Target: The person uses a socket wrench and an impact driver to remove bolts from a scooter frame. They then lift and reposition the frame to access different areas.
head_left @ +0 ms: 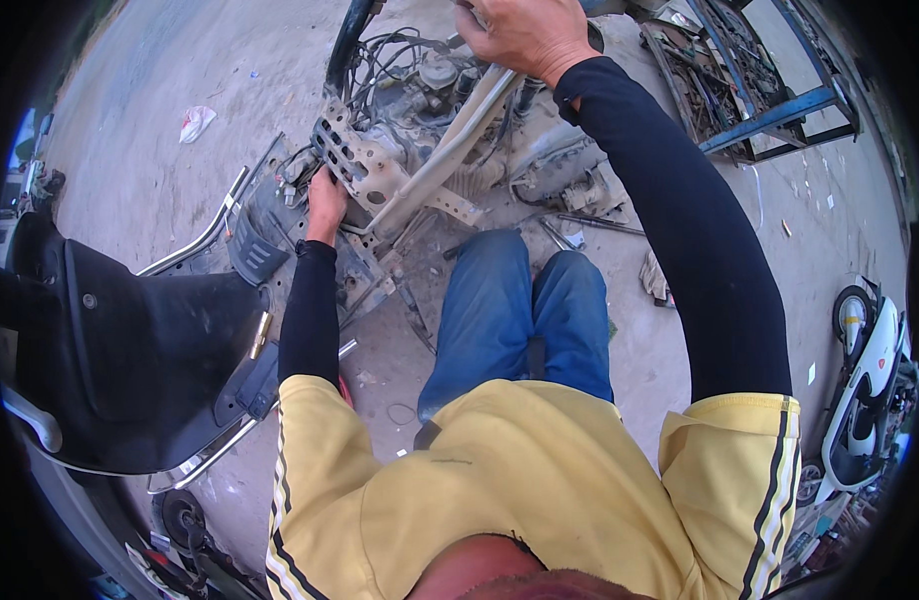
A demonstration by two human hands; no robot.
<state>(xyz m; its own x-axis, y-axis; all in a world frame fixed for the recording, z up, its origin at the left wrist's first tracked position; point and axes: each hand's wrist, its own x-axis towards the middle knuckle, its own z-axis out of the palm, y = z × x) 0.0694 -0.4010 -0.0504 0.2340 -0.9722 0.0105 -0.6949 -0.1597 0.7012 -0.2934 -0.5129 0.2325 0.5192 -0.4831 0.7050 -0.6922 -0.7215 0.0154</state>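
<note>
A partly stripped scooter frame (445,165), dusty and beige, stands in front of my knees with its wiring and mechanical parts exposed. Low on its left side, my left hand (326,206) reaches in beside a perforated metal bracket (358,165). The bracket and nearby parts hide most of those fingertips. At the top edge of the picture, my right hand (530,36) is closed over the upper part of the frame, fingers curled; what they hold cannot be made out. Dark cables (385,58) loop between the two hands.
A black scooter seat (150,345) and chrome rails lie to my left. Tools (558,235) and a greasy engine-like part (580,190) rest on the ground ahead of my knees. A blue metal rack (770,125) holds parts at far right; a white scooter (865,390) is parked below it.
</note>
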